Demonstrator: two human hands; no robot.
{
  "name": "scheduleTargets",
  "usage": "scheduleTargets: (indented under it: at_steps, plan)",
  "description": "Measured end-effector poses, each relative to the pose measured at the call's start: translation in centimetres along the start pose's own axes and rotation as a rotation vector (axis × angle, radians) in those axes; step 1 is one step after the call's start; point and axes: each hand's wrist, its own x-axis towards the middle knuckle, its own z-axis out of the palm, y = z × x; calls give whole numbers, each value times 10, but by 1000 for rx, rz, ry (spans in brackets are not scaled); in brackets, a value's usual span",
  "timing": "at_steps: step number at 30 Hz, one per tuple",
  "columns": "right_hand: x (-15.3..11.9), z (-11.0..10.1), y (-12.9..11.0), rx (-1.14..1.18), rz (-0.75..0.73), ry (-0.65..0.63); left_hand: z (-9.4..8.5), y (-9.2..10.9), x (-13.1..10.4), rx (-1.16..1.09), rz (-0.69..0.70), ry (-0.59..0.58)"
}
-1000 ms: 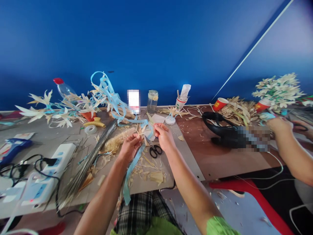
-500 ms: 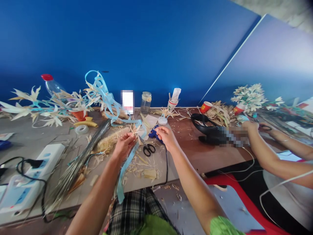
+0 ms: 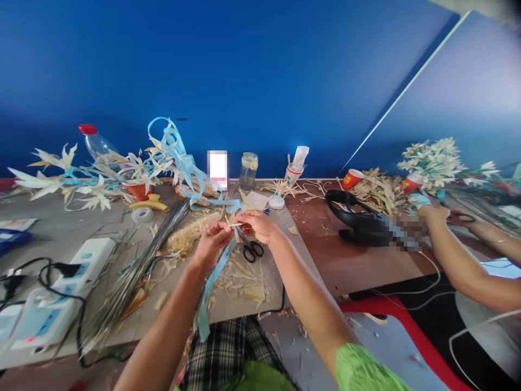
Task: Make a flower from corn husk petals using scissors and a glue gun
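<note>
In front of my chest, my left hand is closed, pinching a small dried-husk flower. My right hand meets it from the other side, its fingertips pressed together on the same pale strips. The exact grip of the right fingers is partly hidden. A light blue ribbon hangs below my left hand toward the table edge. Close under the right hand lies a pair of scissors with black handles. Behind that hand, only a bit of the blue glue gun shows.
Metal wires and a power strip lie to the left. Husk flowers on blue stems stand behind them. A glass jar and a white cup stand by the wall. A co-worker's arms are at the right.
My right hand has moved left from beside the glue gun to the husk flower, and its fingers now meet my left hand's. The view has shifted slightly.
</note>
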Motion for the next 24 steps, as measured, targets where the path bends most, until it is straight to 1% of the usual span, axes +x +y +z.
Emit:
scheduleTargets:
  at_steps: [6, 9, 11, 14, 18, 22, 24]
  plan:
    - [6, -4, 14, 292, 169, -170, 10, 4, -5, 12, -11, 2]
    - [9, -5, 22, 400, 270, -243, 13, 5, -8, 41, -21, -11]
    - [11, -7, 26, 460, 305, -284, 13, 4, -8, 75, -14, -27]
    - [12, -10, 30, 527, 312, -293, 11, 1, -7, 111, 5, -38]
    - [12, -13, 30, 569, 334, -300, 7, -2, -5, 110, -1, -24]
    - [11, -10, 30, 611, 353, -324, 5, -5, -3, 94, 2, -39]
    - [10, -9, 29, 607, 333, -317, 6, -5, -4, 96, 3, -42]
